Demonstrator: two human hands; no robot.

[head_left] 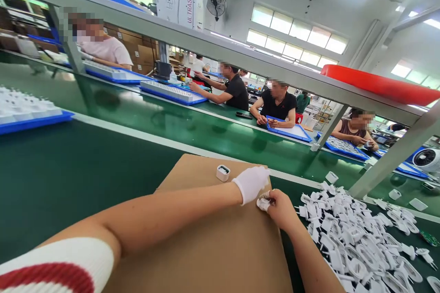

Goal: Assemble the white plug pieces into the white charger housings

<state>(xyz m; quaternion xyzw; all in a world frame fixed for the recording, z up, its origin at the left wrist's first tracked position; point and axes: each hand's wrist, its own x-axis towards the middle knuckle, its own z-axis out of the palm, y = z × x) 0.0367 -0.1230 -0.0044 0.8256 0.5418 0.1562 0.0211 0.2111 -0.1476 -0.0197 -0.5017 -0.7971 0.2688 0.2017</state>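
Observation:
My left hand (pixel 252 183), in a white glove, rests on a brown cardboard sheet (pixel 220 247) and meets my right hand (pixel 280 208) over a small white plastic plug part (pixel 262 204). Both hands are closed around that part. My right hand is bare. A single white charger shell (pixel 223 172) stands upright on the cardboard just left of my gloved hand. A large heap of white plug parts (pixel 357 238) lies on the green surface to the right of my right hand.
A green conveyor belt (pixel 137 119) runs across in front. Blue trays of white parts (pixel 30 112) sit on it and on the far side, where several people work. A grey metal frame (pixel 388 160) and a red bin (pixel 381 84) stand above.

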